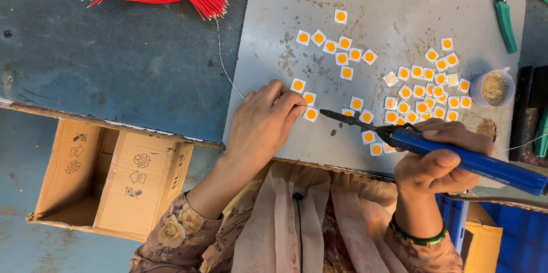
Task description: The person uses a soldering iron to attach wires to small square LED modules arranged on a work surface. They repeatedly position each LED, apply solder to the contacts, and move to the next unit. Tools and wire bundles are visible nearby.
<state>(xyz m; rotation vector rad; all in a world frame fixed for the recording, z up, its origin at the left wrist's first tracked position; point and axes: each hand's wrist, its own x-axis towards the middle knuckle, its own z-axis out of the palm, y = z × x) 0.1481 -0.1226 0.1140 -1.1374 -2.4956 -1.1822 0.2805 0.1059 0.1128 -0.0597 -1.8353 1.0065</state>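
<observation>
The left hand [260,127] pinches one small white square chip [311,114] flat on the grey plate [394,4], the right hand [436,159], clamped on the blue soldering iron [456,156], aiming its tip from three o'clock; steadier contact comes from pinning that chip firmly.

An open brown cardboard box [108,179] stands below the bench's [114,61] front edge, at eight o'clock in the view. Its flaps carry black printed handling symbols. At five o'clock a blue plastic crate [516,236] sits under the bench, with a yellow carton [482,244] beside it. A small round clear tub [494,87] stands on the bench at three o'clock.
</observation>
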